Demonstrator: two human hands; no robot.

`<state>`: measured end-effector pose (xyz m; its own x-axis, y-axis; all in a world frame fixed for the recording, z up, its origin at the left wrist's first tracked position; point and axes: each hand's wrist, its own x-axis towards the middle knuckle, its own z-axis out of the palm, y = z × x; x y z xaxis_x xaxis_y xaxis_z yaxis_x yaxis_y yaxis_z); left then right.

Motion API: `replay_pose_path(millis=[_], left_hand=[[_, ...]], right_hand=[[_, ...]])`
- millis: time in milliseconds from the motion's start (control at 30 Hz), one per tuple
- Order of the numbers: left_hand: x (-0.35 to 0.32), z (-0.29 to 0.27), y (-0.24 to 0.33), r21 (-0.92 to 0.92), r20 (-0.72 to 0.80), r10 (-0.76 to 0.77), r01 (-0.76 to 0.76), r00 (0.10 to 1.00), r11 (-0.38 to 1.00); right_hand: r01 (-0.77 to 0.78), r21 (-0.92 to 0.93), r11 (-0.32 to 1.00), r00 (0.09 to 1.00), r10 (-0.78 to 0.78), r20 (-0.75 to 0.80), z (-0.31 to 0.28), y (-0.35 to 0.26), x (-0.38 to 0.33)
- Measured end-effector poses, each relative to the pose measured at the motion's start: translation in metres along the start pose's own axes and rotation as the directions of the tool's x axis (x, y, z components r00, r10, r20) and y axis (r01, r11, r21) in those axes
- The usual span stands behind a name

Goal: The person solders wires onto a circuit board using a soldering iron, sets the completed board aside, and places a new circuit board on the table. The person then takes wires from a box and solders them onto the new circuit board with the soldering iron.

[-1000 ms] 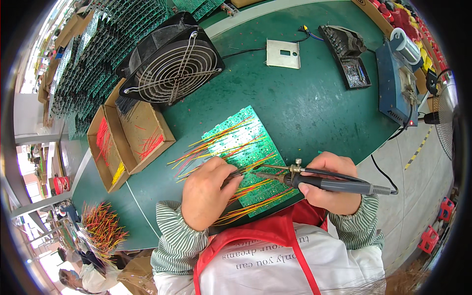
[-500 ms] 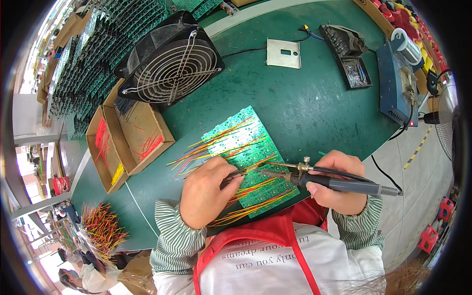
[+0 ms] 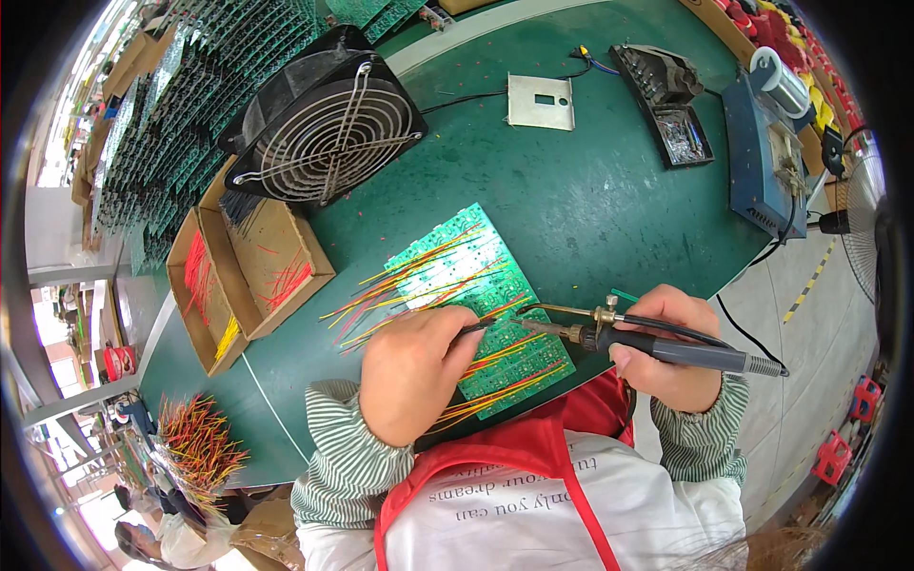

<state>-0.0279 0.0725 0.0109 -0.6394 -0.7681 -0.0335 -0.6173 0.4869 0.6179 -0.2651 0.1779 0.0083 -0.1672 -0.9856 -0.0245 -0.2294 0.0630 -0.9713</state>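
Note:
My right hand (image 3: 674, 347) is closed around a soldering iron (image 3: 657, 346) with a dark grey handle. A thin solder feed tube (image 3: 562, 309) is clamped along the iron, and its tip points left, over the board. My left hand (image 3: 414, 366) pinches something thin and dark (image 3: 478, 325), its end close to the iron's tip; I cannot make out its kind. Beneath both lies a green circuit board panel (image 3: 505, 271). Rows of red and yellow wires (image 3: 419, 262) stick out from it to the left, partly hidden by my left hand.
A black fan (image 3: 328, 124) stands at the far left, beside a cardboard box (image 3: 319, 271) of red, yellow and dark wires. Wired boards (image 3: 195, 443) lie at the left edge. A metal plate (image 3: 540, 102), black tray (image 3: 681, 133) and blue soldering station (image 3: 762, 152) with solder spool are beyond.
My left hand has shifted slightly right and up, carrying the dark thing toward the iron's tip. The iron has moved slightly right with my right hand.

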Motion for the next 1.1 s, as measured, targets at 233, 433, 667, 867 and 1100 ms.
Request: replay_pose_path(millis=[233, 433, 667, 867, 1100], left_hand=[[0.006, 0.010, -0.006, -0.044, 0.002, 0.051, -0.050, 0.999, 0.998], [0.006, 0.010, -0.007, -0.048, 0.009, 0.043, -0.043, 0.999, 0.998], [0.008, 0.009, -0.008, -0.028, 0.017, 0.059, -0.059, 0.998, 0.998], [0.006, 0.007, -0.006, -0.020, 0.013, 0.051, -0.051, 0.999, 0.999], [0.006, -0.032, -0.004, 0.218, -0.246, -0.026, 0.081, 0.969, 0.973]], right_hand=[[-0.005, 0.018, 1.000, 1.000, 0.004, 0.010, 0.001, 0.002, 0.002], [-0.022, 0.047, 0.999, 0.999, 0.021, 0.024, 0.004, 0.003, 0.005], [0.001, 0.006, 1.000, 0.999, -0.001, 0.041, 0.004, -0.001, 0.007], [-0.015, 0.023, 1.000, 1.000, 0.015, 0.003, -0.002, -0.002, 0.003], [-0.027, -0.010, 1.000, 0.999, 0.027, -0.021, -0.009, 0.000, -0.001]])
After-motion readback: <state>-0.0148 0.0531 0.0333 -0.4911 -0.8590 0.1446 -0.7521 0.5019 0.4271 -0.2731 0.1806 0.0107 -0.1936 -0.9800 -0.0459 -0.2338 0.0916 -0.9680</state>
